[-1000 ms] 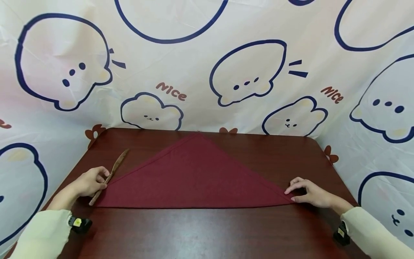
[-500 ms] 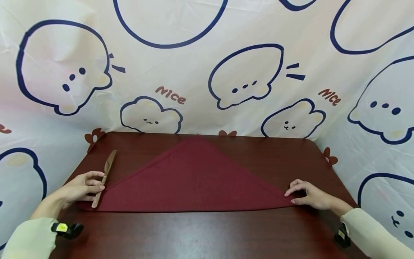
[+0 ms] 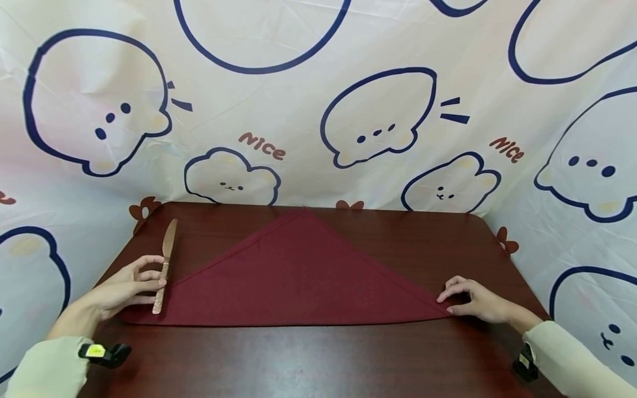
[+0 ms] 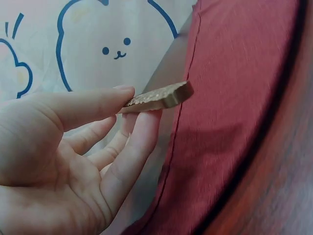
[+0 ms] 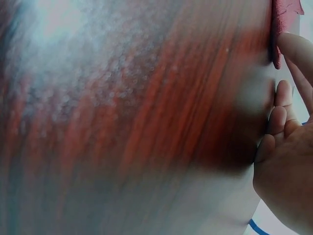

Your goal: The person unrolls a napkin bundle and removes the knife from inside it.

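A gold table knife [image 3: 165,265] with a rough, glittery handle is upright-ish in the head view, blade toward the far edge. My left hand [image 3: 126,288] pinches its handle between thumb and fingers, over the left corner of a dark red cloth [image 3: 298,276]. In the left wrist view the handle's end [image 4: 171,95] sticks out past the fingertips, above the cloth's hem. This cloth lies flat as a wide triangle, its peak at the table's back. At its right corner my right hand [image 3: 475,301] rests, index finger and thumb touching the cloth, fingers loosely bent.
The dark brown table [image 3: 318,359] has a glossy surface with a bright reflection near the front. A white curtain [image 3: 308,110] with blue cartoon outlines stands behind the table and along both sides.
My left hand has shifted left and turned, and the knife has swung from a rightward slant to nearly straight away from me. The cloth's left corner now shows. The right hand stays put.
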### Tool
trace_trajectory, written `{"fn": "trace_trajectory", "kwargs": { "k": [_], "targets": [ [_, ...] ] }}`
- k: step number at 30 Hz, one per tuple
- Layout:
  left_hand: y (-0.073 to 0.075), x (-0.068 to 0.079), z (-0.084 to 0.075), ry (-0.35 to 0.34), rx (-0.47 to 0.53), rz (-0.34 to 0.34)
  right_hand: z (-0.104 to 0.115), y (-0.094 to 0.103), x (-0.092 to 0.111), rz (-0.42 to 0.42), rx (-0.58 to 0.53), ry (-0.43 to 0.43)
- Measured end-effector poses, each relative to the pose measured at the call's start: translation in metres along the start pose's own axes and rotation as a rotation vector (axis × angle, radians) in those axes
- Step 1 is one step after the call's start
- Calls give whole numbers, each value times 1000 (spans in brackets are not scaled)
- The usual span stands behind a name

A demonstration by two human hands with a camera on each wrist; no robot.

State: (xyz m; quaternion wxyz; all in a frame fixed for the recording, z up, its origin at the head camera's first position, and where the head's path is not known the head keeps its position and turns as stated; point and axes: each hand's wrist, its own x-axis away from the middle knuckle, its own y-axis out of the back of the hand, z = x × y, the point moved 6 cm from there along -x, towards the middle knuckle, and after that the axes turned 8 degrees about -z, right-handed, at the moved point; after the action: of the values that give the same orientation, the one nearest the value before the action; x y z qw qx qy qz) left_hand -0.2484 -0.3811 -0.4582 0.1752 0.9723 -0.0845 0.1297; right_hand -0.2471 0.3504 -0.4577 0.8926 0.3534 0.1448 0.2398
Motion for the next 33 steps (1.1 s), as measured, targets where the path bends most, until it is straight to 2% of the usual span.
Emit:
{"fn": "trace_trajectory", "kwargs": {
  "k": [14,33],
  "targets": [
    [-26,-5,-19,-50,105,18,-2,0,4,0,-5,-24],
    [-70,-25,-48,-39,160,-72,-1,0,1,-16,-4,-23]
  ]
}}
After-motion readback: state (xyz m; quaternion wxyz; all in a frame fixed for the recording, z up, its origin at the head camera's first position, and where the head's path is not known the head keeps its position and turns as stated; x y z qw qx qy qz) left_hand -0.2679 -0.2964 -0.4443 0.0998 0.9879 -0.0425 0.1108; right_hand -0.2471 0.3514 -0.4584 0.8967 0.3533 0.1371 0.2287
